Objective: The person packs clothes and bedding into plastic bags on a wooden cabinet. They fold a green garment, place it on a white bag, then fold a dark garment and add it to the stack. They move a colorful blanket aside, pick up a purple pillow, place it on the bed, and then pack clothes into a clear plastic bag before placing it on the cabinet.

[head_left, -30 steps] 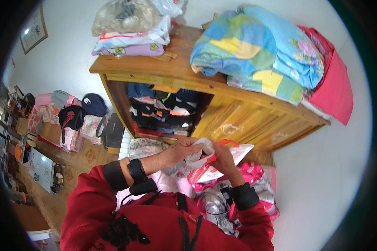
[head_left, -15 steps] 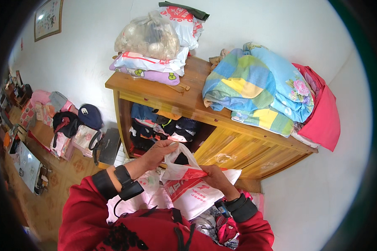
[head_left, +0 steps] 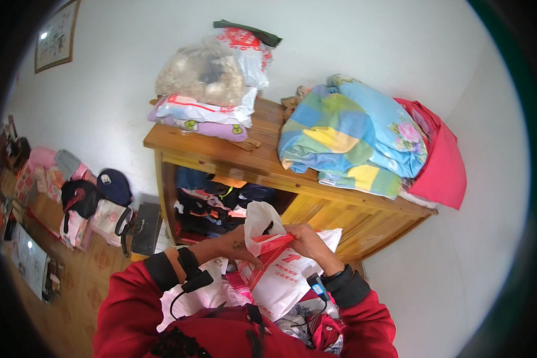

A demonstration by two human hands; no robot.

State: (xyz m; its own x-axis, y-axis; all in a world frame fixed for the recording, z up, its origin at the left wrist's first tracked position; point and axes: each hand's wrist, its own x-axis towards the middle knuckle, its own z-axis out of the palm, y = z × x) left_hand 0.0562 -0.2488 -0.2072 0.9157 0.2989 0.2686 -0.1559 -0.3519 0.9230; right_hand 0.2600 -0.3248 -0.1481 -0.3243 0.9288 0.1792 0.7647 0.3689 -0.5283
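A white and red plastic bag hangs in front of me, its white handle loop standing up at the top. My right hand is closed on the bag's upper right edge, with the fingers bent over the plastic. On the other side, my left hand grips the bag's upper left part, thumb pointing down along it; its other fingers are partly hidden. The bag looks flat and creased, and what it contains, if anything, cannot be seen. Pale pink cloth and patterned clothes lie below the bag.
A wooden cabinet stands ahead, its left compartment filled with folded clothes. On top are stuffed plastic bags and folded quilts. At left are a dark box, a navy cap and a glass-topped table.
My left hand has slid from the handle loop down to the bag's left side. My right hand sits slightly higher on the bag's edge. The whole view has tilted upward a little.
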